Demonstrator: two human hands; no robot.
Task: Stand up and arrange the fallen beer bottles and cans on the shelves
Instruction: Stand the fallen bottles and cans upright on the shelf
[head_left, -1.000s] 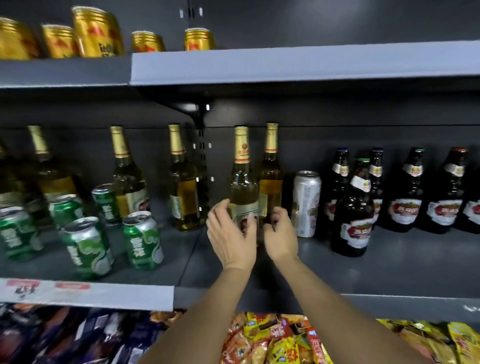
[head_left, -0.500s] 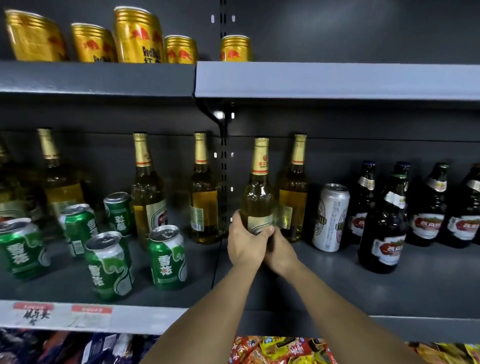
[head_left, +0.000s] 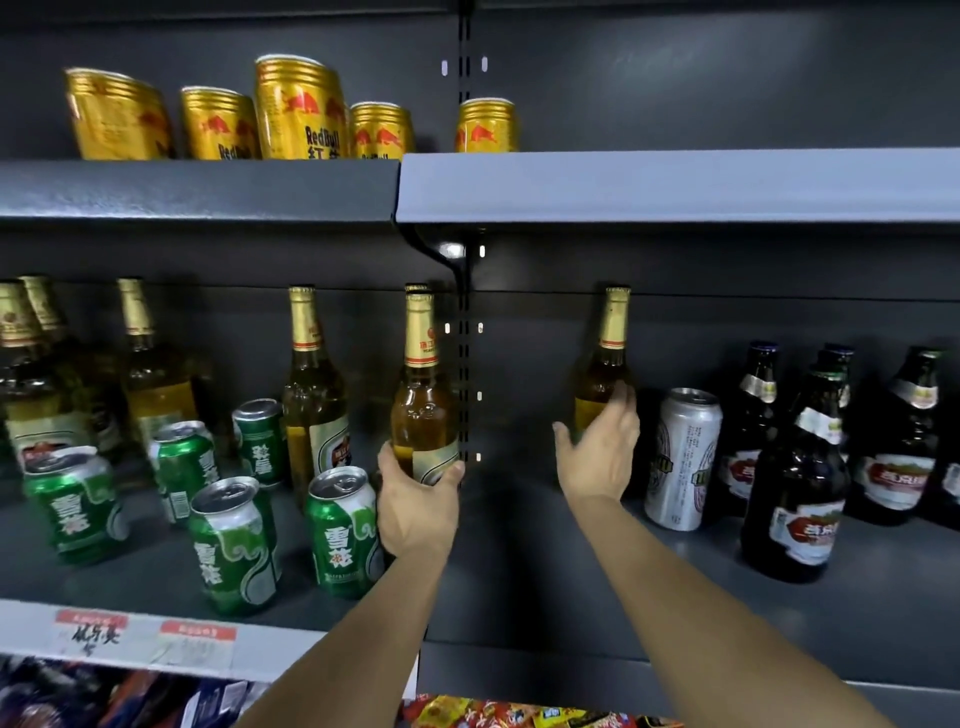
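My left hand (head_left: 418, 501) grips the lower body of an upright gold-foil beer bottle (head_left: 423, 395), held just left of the shelf's centre post. My right hand (head_left: 602, 452) reaches with fingers spread round the lower body of a second gold-foil bottle (head_left: 608, 358) standing near the back; whether it grips is unclear. More gold-foil bottles (head_left: 311, 384) stand to the left, behind several upright green cans (head_left: 236, 545). A silver can (head_left: 683, 457) and dark brown bottles (head_left: 802, 478) stand to the right.
Gold Red Bull cans (head_left: 298, 109) stand on the upper shelf (head_left: 675, 184). The middle shelf floor (head_left: 519, 571) between my arms is bare. Snack packets (head_left: 519, 714) lie on the level below. Price tags (head_left: 145, 636) run along the left shelf edge.
Both hands were together on one gold-foil bottle. Now my left hand has carried that bottle leftwards past the post, and my right hand has reached right to the other bottle.
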